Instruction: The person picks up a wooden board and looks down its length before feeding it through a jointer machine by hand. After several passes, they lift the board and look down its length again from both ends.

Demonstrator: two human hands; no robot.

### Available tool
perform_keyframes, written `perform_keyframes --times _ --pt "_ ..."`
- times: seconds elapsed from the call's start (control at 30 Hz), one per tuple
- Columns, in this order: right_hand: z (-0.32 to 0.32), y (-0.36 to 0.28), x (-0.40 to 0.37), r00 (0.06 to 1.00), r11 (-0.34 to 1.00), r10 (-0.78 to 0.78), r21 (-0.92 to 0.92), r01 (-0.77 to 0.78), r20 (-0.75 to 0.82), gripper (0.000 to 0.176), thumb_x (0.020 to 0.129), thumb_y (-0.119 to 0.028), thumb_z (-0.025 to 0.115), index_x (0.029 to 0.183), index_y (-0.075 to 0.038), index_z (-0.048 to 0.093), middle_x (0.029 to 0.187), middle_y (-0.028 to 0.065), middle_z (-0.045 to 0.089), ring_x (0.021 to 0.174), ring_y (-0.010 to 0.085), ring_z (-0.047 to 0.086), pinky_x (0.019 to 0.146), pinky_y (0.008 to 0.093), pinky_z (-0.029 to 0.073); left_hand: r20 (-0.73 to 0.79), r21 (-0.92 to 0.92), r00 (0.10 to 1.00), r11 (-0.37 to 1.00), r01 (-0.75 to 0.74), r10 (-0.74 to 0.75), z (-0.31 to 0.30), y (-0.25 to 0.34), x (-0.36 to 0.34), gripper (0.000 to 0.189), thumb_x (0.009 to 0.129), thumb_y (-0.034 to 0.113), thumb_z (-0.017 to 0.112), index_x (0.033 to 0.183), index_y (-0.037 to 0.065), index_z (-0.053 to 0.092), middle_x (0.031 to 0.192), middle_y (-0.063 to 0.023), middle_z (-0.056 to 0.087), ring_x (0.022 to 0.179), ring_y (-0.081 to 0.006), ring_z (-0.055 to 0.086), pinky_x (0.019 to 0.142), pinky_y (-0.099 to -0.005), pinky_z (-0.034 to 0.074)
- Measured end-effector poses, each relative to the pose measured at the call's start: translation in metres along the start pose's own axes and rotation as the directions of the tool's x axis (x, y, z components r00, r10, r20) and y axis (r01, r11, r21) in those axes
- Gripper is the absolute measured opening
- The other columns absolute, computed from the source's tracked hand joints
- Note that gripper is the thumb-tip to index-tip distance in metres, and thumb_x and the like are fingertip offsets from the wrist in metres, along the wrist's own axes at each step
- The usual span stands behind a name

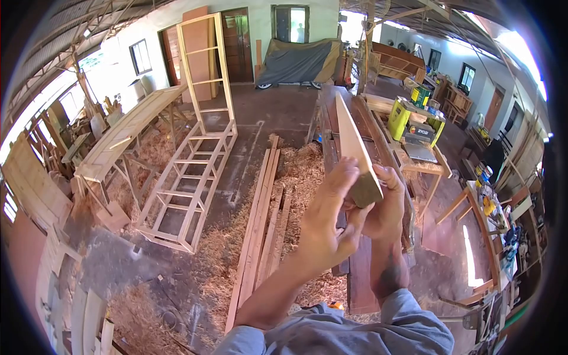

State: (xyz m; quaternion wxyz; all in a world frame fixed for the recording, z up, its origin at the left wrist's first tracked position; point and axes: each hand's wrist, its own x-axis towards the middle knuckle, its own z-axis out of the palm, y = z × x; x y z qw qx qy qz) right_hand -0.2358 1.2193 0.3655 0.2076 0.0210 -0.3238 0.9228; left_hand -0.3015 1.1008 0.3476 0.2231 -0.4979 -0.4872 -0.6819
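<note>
A long pale wooden board (354, 142) is raised in front of me, its near end towards my face and its far end pointing away over the workbench (328, 115). My left hand (332, 222) grips the near end from the left, thumb up along the side and fingers curled beneath. On the other side, my right hand (387, 204) is closed around the same end. The board's squared end face looks darker than its top. Parts of the fingers under the board are hidden.
A green planer (417, 127) stands on a wooden stand to the right. Long planks (255, 219) lie among wood shavings (302, 163) left of the bench. Further left are a wooden frame (195, 160) and a panel on trestles (127, 136). A tool-covered table (488, 219) stands at far right.
</note>
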Motion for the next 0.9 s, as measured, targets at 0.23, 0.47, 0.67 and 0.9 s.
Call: perform_keyframes --times 0.23,0.47,0.67,0.9 --pt "-0.017 0.028 0.004 0.981 0.963 -0.164 0.232 0.137 0.1 0.06 0.098 -0.058 0.039 0.114 -0.005 0.06 0.104 0.0107 0.066 0.087 0.0219 0.065 0.073 0.037 0.055 0.14 0.05 0.99 0.999 0.007 -0.014 -0.006 0.006 0.0 0.047 0.077 -0.003 0.073 0.123 -0.002 0.061 0.125 -0.0196 0.06 0.11 -0.0322 0.063 0.09 -0.0357 0.053" --pt "-0.011 0.033 0.017 0.976 0.975 -0.121 0.205 0.083 0.179 0.05 0.102 -0.05 0.037 0.122 -0.008 0.055 0.109 0.0076 0.064 0.097 0.0212 0.064 0.084 0.0368 0.053 0.012 0.133 1.0 0.991 -0.019 0.018 -0.01 -0.003 -0.005 0.038 0.071 -0.006 0.075 0.108 -0.007 0.066 0.119 -0.0185 0.064 0.109 -0.0322 0.063 0.089 -0.0369 0.053" --pt "-0.008 0.041 0.027 0.972 0.969 -0.121 0.237 0.071 0.201 0.048 0.102 -0.049 0.036 0.123 -0.009 0.055 0.109 0.0066 0.064 0.099 0.0207 0.064 0.084 0.0376 0.054 0.042 0.173 0.997 0.982 -0.076 0.069 -0.02 -0.007 0.002 0.043 0.071 -0.009 0.073 0.113 -0.008 0.065 0.123 -0.0184 0.063 0.109 -0.0327 0.062 0.091 -0.0368 0.052" --pt "-0.015 0.052 0.023 0.958 0.96 -0.113 0.277 0.038 0.262 0.061 0.101 -0.055 0.032 0.119 -0.002 0.056 0.11 0.0137 0.062 0.096 0.0241 0.064 0.082 0.0347 0.055 0.125 0.011 0.988 0.996 0.085 -0.086 -0.035 -0.014 -0.005 0.038 0.074 -0.005 0.075 0.111 -0.004 0.069 0.119 -0.0157 0.066 0.109 -0.0312 0.063 0.087 -0.0337 0.054"
